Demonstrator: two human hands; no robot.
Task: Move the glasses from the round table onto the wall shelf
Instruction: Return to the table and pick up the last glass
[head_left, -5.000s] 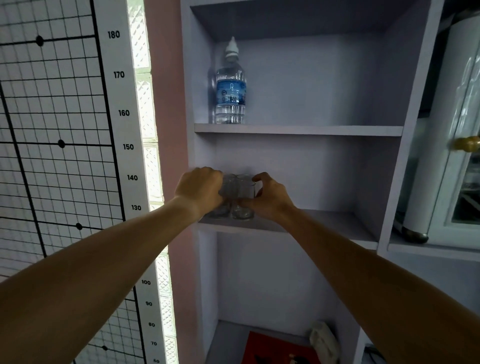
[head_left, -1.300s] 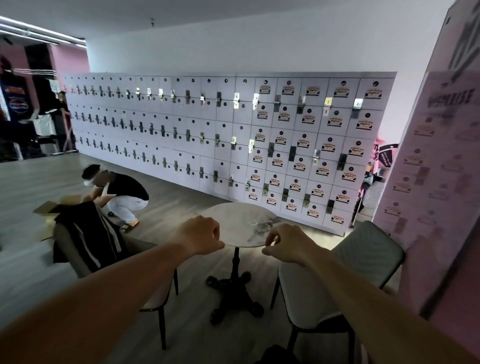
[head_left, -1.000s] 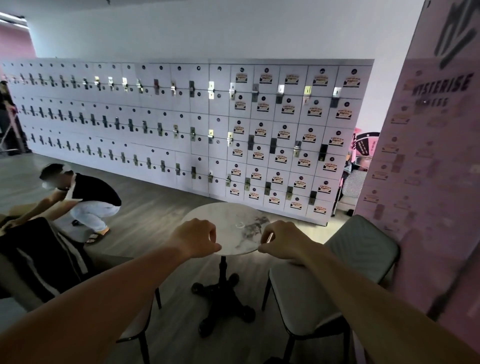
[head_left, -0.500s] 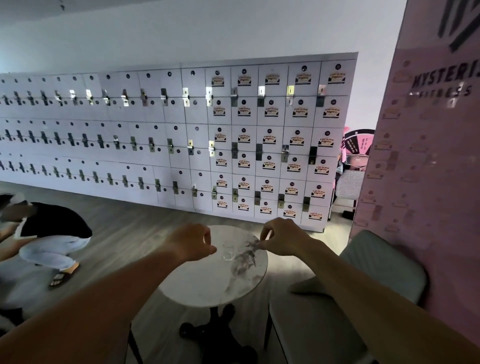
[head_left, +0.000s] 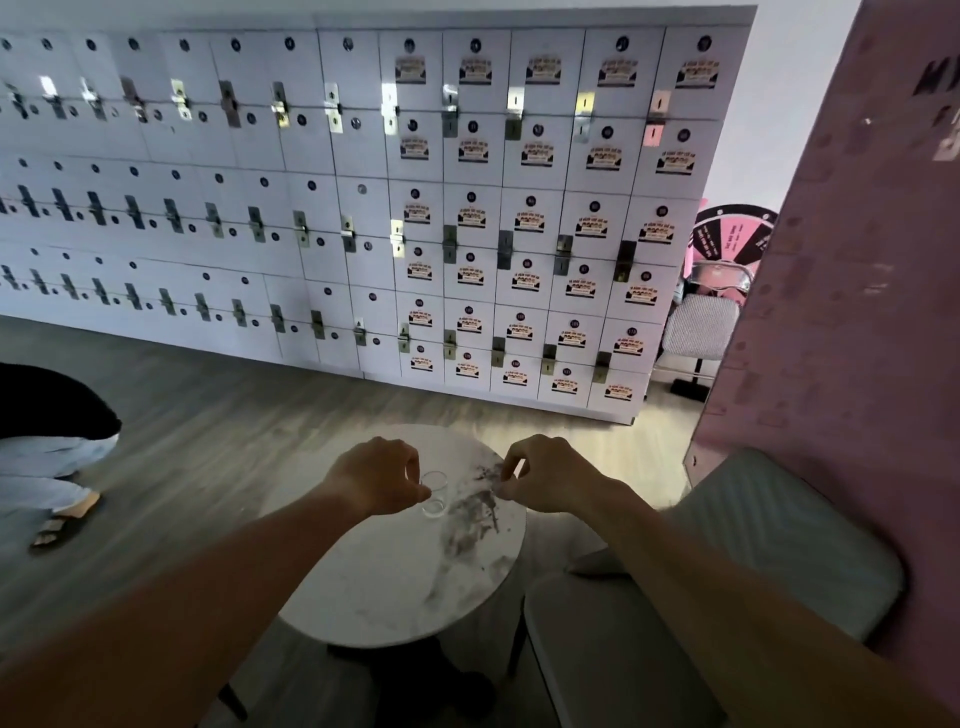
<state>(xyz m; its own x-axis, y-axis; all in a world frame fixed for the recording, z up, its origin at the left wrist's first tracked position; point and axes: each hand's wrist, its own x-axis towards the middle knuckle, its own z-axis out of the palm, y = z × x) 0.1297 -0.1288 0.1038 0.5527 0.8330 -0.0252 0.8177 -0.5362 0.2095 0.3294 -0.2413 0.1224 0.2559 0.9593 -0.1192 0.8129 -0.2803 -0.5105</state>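
White lockers (head_left: 467, 208) are filling the far wall from 9 o'clock to 1 o'clock, and a pink panel (head_left: 857, 260) is standing at 3 o'clock. Below them, a round table (head_left: 395, 582) with a pale marbled top is sitting near the middle of the view on a grey wooden floor (head_left: 208, 441). One clear glass (head_left: 434, 493) is standing upright on the far part of the tabletop, toward 12 o'clock from the table's middle. The left hand (head_left: 379, 480) is reaching over the table, and its curled fingers are lying right beside the glass at its 9 o'clock side; I cannot tell if they are gripping it or only touching it. The right hand (head_left: 545, 478) is hanging at 3 o'clock from the glass, a little apart from it, with fingers bent loosely and holding nothing. A grey padded chair (head_left: 727, 571) is standing at 4 o'clock from the table. At 9 o'clock, another person (head_left: 47, 441) is crouching on the floor, partly cut by the edge.
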